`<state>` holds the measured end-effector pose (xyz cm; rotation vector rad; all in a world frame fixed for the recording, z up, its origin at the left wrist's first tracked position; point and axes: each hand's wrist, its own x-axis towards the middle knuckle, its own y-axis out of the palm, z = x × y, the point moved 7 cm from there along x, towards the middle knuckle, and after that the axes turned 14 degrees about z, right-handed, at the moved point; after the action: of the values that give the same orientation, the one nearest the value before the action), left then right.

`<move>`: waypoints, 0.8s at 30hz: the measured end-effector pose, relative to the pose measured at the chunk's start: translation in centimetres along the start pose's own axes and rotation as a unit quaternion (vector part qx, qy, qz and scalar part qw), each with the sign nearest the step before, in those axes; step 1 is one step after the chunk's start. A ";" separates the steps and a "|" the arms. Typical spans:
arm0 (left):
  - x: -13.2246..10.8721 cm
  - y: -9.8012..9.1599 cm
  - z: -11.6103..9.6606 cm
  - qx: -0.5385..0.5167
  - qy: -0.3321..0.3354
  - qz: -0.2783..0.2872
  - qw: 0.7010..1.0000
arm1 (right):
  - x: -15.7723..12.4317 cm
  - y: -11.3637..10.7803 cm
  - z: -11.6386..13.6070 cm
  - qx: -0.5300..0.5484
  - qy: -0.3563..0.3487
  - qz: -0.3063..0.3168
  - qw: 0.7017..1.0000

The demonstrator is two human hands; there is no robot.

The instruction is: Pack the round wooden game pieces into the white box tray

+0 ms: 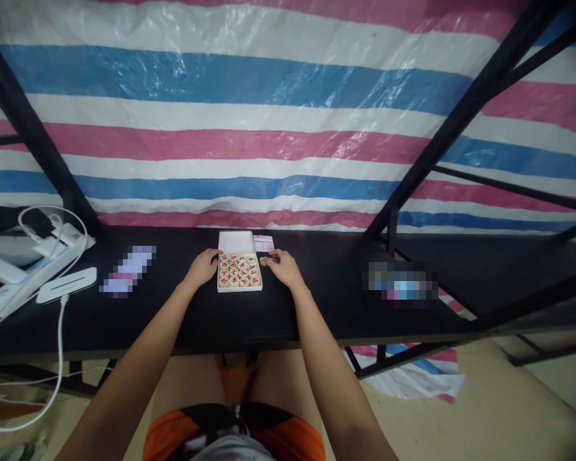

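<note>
A white cardboard box [240, 289] lies with its lid [237, 242] tipped back on the black desk. Rows of round wooden Chinese chess pieces [239, 273] fill it, most with red characters and a few with dark ones near the right side. My left hand [203, 267] grips the box's upper left edge, its fingers curled against it. Just right of the box, my right hand [285, 267] pinches one chess piece [264, 261] between thumb and fingers. Whether that piece touches the desk, I cannot tell.
A pink-and-white paper [264, 243] lies behind the box. Farther left are a blurred phone-like object [128, 271], a white flat device [67, 285] and a power strip [43, 269] with cables. A blurred item [400, 282] sits right. Black frame bars [441, 141] flank the desk before striped sheeting [249, 147].
</note>
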<state>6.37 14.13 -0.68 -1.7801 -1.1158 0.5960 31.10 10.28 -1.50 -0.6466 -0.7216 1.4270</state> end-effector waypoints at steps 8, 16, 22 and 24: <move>0.0 0.0 -0.1 0.003 -0.001 -0.005 1.000 | 0.3 0.7 0.6 -0.040 -0.035 0.004 0.999; 0.2 0.1 0.1 -0.002 0.003 -0.004 1.000 | 0.5 1.1 1.0 0.000 -0.063 -0.018 0.998; 0.2 0.1 0.0 0.005 0.002 -0.005 1.000 | 0.9 1.6 1.1 -0.012 -0.075 -0.033 0.997; 0.2 0.1 0.1 0.007 -0.002 -0.004 1.000 | 1.2 1.6 0.9 -0.016 -0.075 -0.037 0.996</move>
<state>6.47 14.37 -0.81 -1.7616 -1.1180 0.6008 29.35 11.56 -2.09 -0.5364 -0.8799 1.4078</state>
